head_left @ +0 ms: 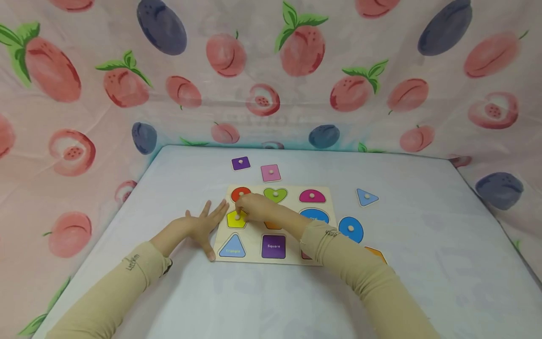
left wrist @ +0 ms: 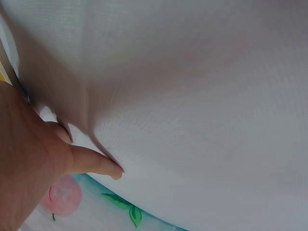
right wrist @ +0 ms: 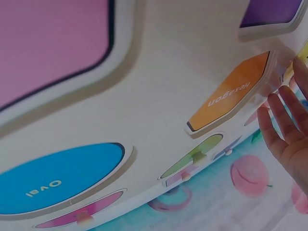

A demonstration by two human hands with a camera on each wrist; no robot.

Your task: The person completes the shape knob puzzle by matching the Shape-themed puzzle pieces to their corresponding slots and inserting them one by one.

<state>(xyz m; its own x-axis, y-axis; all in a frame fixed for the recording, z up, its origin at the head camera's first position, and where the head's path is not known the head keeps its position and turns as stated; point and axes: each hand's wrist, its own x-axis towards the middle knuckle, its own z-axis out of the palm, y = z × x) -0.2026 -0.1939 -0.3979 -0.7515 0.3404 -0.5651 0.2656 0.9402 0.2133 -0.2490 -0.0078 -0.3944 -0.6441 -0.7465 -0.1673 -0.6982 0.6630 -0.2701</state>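
A wooden shape puzzle board (head_left: 254, 235) lies in the middle of the white table. My right hand (head_left: 243, 213) reaches across it and pinches the knob of a yellow pentagon piece (head_left: 234, 220) at the board's left side. My left hand (head_left: 206, 225) lies flat with spread fingers against the board's left edge. A red circle (head_left: 241, 193), a green heart (head_left: 275, 194) and a magenta semicircle (head_left: 312, 196) sit in the back row. The right wrist view shows my fingers (right wrist: 284, 125) beside the orange hexagon slot (right wrist: 231, 94) and the blue oval slot (right wrist: 57, 175). In the left wrist view a finger (left wrist: 96, 163) presses the cloth.
Loose pieces lie around the board: a purple square (head_left: 240, 163) and a pink rectangle (head_left: 271, 173) behind it, a blue triangle (head_left: 366, 197), a blue oval (head_left: 350, 229) and an orange piece (head_left: 376, 254) to the right. Fruit-print cloth (head_left: 296, 70) walls the table.
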